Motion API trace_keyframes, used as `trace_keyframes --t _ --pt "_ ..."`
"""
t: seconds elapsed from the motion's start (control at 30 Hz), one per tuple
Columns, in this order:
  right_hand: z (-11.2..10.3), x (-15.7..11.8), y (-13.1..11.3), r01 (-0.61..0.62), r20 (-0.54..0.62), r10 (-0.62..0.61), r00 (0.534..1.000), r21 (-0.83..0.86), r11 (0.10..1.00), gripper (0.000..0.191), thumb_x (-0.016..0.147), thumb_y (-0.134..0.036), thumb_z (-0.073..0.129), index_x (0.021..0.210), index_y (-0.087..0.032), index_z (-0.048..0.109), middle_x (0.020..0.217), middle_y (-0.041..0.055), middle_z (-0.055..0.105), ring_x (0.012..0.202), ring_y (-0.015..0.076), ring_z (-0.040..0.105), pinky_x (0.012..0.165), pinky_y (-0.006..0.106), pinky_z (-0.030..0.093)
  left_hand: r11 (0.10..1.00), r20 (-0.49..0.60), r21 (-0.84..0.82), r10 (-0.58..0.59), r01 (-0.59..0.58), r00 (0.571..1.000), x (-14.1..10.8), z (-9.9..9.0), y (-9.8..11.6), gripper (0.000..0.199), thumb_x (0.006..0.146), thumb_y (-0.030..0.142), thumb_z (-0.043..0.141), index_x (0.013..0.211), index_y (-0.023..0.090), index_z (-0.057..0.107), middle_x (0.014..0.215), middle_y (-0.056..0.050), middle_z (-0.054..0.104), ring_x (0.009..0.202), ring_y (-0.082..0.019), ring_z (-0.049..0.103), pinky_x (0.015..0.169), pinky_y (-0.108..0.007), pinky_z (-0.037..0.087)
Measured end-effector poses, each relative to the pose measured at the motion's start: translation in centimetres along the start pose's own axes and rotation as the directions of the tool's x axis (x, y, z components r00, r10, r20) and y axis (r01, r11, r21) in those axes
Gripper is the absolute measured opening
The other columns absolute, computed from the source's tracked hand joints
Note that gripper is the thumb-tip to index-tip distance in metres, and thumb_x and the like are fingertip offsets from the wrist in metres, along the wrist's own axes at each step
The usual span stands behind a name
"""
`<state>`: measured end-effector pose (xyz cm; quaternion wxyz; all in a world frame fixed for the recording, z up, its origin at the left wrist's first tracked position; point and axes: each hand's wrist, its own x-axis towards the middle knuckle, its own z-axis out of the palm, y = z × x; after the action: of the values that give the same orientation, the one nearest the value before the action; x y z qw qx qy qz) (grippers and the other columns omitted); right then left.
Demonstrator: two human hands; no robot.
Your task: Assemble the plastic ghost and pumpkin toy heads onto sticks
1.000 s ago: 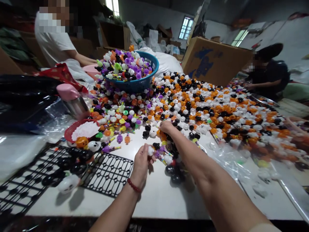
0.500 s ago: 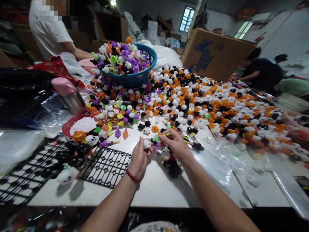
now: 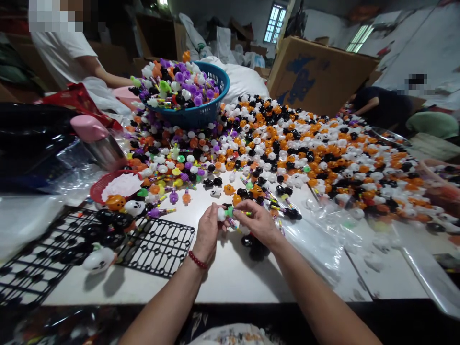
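Fingers closed, my left hand (image 3: pixel 208 230) grips a white toy piece (image 3: pixel 221 214) over the white table (image 3: pixel 230 282). Right beside it, my right hand (image 3: pixel 257 221) pinches a small green toy (image 3: pixel 229 211) with a yellow stick part. The two pieces are close together between my fingertips; whether they are joined I cannot tell. Part of a purple piece shows under my fingers. Black toys (image 3: pixel 251 243) lie on the table just below my right hand. Small orange, black and white toys lie beyond both hands.
A black grid rack (image 3: pixel 161 244) with large black and white toys lies left. Behind stand a red basket (image 3: pixel 97 189), pink-lidded flask (image 3: pixel 108 148) and heaped blue basket (image 3: pixel 223 91). A toy pile (image 3: pixel 323 143) and plastic bags (image 3: pixel 316 239) lie right. Two people work farther back.
The green toy in my right hand has come closer to the white piece, and my right hand has dropped slightly. The view has shifted a little. The person at the right back has bent lower.
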<state>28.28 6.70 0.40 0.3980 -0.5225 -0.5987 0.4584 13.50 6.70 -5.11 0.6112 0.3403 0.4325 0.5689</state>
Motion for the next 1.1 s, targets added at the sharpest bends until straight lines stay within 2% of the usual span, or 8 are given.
trace_keyframes --t 0.17,0.47,0.57,0.67,0.73,0.83,0.97,1.1 --pt "0.2 -0.1 -0.2 -0.012 0.116 0.017 0.993 -0.044 0.999 0.026 0.081 -0.045 0.068 0.086 -0.019 0.067 0.081 0.0009 0.067 0.073 0.0153 0.059 0.066 0.027 0.045 0.975 -0.119 0.22 0.062 -0.034 0.991 -0.5 -0.3 -0.3 0.056 0.087 0.073 0.04 0.075 0.02 0.054 0.054 0.003 0.051 0.042 -0.011 0.045 0.042 -0.023 0.034" --pt "3.7 -1.1 1.1 -0.03 0.064 0.029 0.998 0.003 1.0 0.022 0.083 -0.041 0.064 0.082 -0.02 0.061 0.078 -0.0007 0.059 0.069 0.0145 0.054 0.06 0.026 0.044 0.843 -0.212 0.514 0.306 -0.16 0.928 -1.1 -0.5 -0.9 0.046 0.092 0.059 0.045 0.07 0.021 0.057 0.064 0.0 0.053 0.06 -0.015 0.044 0.058 -0.027 0.032" --pt "1.9 -1.0 0.9 -0.002 0.05 0.003 0.999 -0.016 1.0 0.024 0.088 -0.044 0.06 0.087 -0.021 0.062 0.082 0.0004 0.061 0.072 0.0158 0.056 0.063 0.027 0.046 0.856 -0.154 0.495 0.255 -0.149 0.955 -1.3 -0.1 -0.8 0.043 0.095 0.056 0.04 0.079 0.021 0.06 0.069 -0.002 0.058 0.063 -0.016 0.049 0.06 -0.027 0.035" --pt "-2.0 -0.3 0.7 0.07 -0.172 -0.12 0.978 -0.272 0.96 0.026 0.095 -0.044 0.049 0.09 -0.021 0.061 0.082 0.0022 0.062 0.076 0.0187 0.057 0.07 0.031 0.046 0.796 -0.101 0.584 0.266 -0.159 0.959 -1.1 0.6 0.2 0.037 0.098 0.049 0.036 0.09 0.021 0.058 0.074 -0.001 0.059 0.067 -0.017 0.053 0.064 -0.029 0.04" --pt "-4.7 0.5 0.9 0.1 -0.297 -0.297 0.908 -0.534 0.84 0.025 0.096 -0.04 0.047 0.09 -0.021 0.062 0.088 0.0058 0.062 0.087 0.0226 0.057 0.081 0.036 0.045 0.684 -0.048 0.699 0.333 -0.206 0.942 -0.2 1.0 1.5 0.028 0.098 0.042 0.041 0.099 0.021 0.058 0.088 -0.004 0.062 0.08 -0.019 0.058 0.073 -0.031 0.045" --pt "-7.2 2.4 1.6 0.116 -0.241 -0.473 0.848 -0.785 0.609 0.019 0.093 -0.031 0.05 0.091 -0.019 0.064 0.103 0.0113 0.061 0.103 0.0266 0.053 0.094 0.039 0.041 0.382 0.103 0.884 0.403 -0.27 0.909 2.4 1.3 3.2 0.029 0.095 0.029 0.046 0.121 0.018 0.056 0.117 -0.012 0.058 0.108 -0.024 0.056 0.092 -0.036 0.044" --pt "-7.1 6.6 1.6 0.086 -0.034 -0.265 0.964 -0.901 0.425 0.023 0.097 -0.024 0.044 0.098 -0.016 0.065 0.104 0.0112 0.064 0.099 0.0233 0.056 0.09 0.032 0.041 0.012 0.213 0.975 0.236 -0.222 0.948 6.3 1.1 3.5 0.037 0.092 0.021 0.048 0.128 0.017 0.055 0.121 -0.016 0.054 0.113 -0.029 0.052 0.096 -0.04 0.043" --pt "-5.0 12.1 0.9 0.131 0.111 -0.081 0.99 -0.937 0.323 0.026 0.093 -0.015 0.048 0.113 -0.015 0.065 0.106 0.0119 0.067 0.096 0.0227 0.06 0.08 0.029 0.042 -0.051 0.225 0.974 0.112 -0.221 0.968 7.9 0.5 1.9 0.031 0.092 0.019 0.046 0.119 0.017 0.06 0.114 -0.017 0.055 0.106 -0.03 0.053 0.09 -0.04 0.044"
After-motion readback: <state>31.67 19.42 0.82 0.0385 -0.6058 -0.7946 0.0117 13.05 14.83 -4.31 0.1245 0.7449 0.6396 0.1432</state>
